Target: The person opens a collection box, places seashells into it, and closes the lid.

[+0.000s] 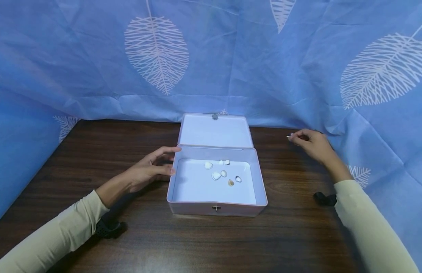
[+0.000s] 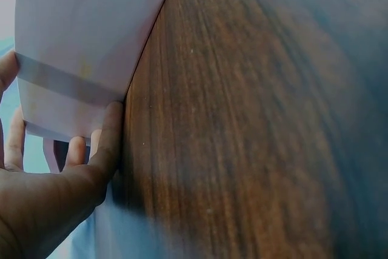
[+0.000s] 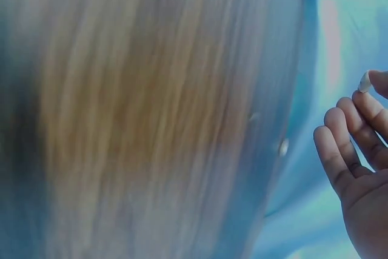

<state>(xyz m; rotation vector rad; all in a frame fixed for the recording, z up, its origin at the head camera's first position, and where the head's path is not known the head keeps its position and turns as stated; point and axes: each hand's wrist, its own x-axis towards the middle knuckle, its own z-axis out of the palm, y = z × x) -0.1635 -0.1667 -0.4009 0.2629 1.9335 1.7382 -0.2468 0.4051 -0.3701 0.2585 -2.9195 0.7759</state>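
Observation:
A pale pink box (image 1: 216, 208) stands open at the table's middle, its lid (image 1: 214, 131) leaning back. Several small shells (image 1: 216, 175) lie on its white floor. My left hand (image 1: 163, 163) rests against the box's left wall with its fingers loosely extended. In the left wrist view its thumb (image 2: 109, 144) lies along the side of the box (image 2: 79, 40). My right hand (image 1: 311, 144) hovers over the table to the right of the lid, apart from the box. It pinches a small white shell (image 1: 290, 136) at its fingertips, and the right wrist view shows that shell (image 3: 364, 82) too.
The dark wooden table (image 1: 95, 159) is walled by a blue cloth with white leaf prints (image 1: 231, 57) at the back and both sides. Black wrist straps (image 1: 108, 228) (image 1: 323, 198) sit on both cream-sleeved arms.

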